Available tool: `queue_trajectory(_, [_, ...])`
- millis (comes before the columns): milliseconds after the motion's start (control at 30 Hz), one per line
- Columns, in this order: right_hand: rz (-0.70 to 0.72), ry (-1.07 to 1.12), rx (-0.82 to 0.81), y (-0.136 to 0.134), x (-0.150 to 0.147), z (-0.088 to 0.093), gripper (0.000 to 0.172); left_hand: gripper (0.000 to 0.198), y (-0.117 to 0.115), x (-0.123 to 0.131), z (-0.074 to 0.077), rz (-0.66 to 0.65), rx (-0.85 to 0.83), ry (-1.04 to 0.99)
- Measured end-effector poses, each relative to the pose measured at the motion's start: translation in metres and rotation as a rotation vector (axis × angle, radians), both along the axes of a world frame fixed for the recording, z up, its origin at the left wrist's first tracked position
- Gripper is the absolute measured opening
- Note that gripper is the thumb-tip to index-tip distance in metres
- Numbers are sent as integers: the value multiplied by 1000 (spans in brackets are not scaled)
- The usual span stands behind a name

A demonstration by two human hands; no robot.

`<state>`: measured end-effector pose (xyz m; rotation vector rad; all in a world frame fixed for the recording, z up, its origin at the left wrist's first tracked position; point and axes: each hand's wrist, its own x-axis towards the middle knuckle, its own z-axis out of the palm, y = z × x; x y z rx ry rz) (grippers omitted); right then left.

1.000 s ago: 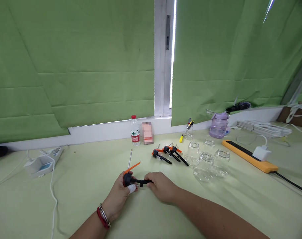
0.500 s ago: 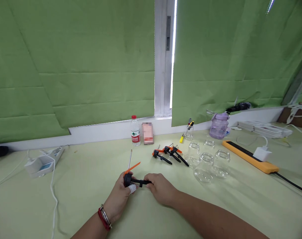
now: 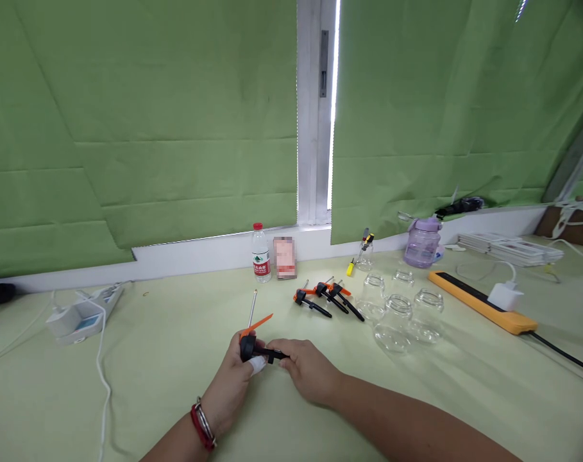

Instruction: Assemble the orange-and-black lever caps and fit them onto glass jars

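Note:
My left hand [image 3: 229,378] is closed around the round black head of a lid-like assembly [image 3: 247,347]. A silver rod and a thin orange strip stick out of it, pointing away from me. My right hand [image 3: 310,371] pinches the assembly's long black arm near its right end. White wrapping covers a digit of my left hand. Farther back on the table lie three assemblies of the same look [image 3: 323,299], with black arms and orange strips. Beside them stand several clear glass jars [image 3: 392,325].
A red-capped water bottle [image 3: 261,256] and a pinkish box [image 3: 285,258] stand by the wall. Screwdrivers [image 3: 368,241] sit in a small jar near a purple jug [image 3: 422,244]. An orange power strip [image 3: 483,303] lies right; a white one [image 3: 86,314] with a cable lies left.
My right hand has shifted slightly left along the black arm, its fingertips closer to my left hand. Both hands keep hold of the assembly, and the other things stay put.

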<state>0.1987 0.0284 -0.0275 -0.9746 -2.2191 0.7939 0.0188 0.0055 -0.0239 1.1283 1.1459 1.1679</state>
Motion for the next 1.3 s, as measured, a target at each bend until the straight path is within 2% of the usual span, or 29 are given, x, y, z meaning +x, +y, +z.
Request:
queue_trajectory(67, [49, 44, 0, -3, -1, 3, 44, 53, -1, 0, 1, 29, 19, 1])
queue_trajectory(133, [55, 52, -59, -6, -3, 2, 40, 62, -2, 1, 3, 86, 66, 3])
queue_trajectory(233, [108, 141, -264, -8, -9, -7, 33, 65, -4, 3, 4, 133, 218, 52])
queue_trajectory(333, [183, 315, -473, -8, -16, -17, 30, 67, -7, 5, 3, 108, 342, 135])
queue_trajectory(500, [232, 505, -647, -6, -21, -18, 32, 77, -12, 8, 2, 103, 489, 291])
queue_trajectory(733, [214, 659, -791, -5, -20, -7, 40, 96, -7, 1, -1, 66, 628, 647])
queue_trajectory(833, [230, 694, -802, -4, -18, -7, 40, 116, -5, -1, -2, 27, 701, 770])
queue_trajectory(933, [277, 712, -783, -5, -17, -7, 35, 124, -6, 0, -2, 2, 744, 870])
queue_trajectory(1133, [306, 759, -831, -11, -18, -1, 38, 129, -9, 5, 1, 18, 785, 982])
queue_trajectory(1300, [315, 772, -886, -10, -18, -7, 36, 132, -11, 7, 0, 32, 783, 990])
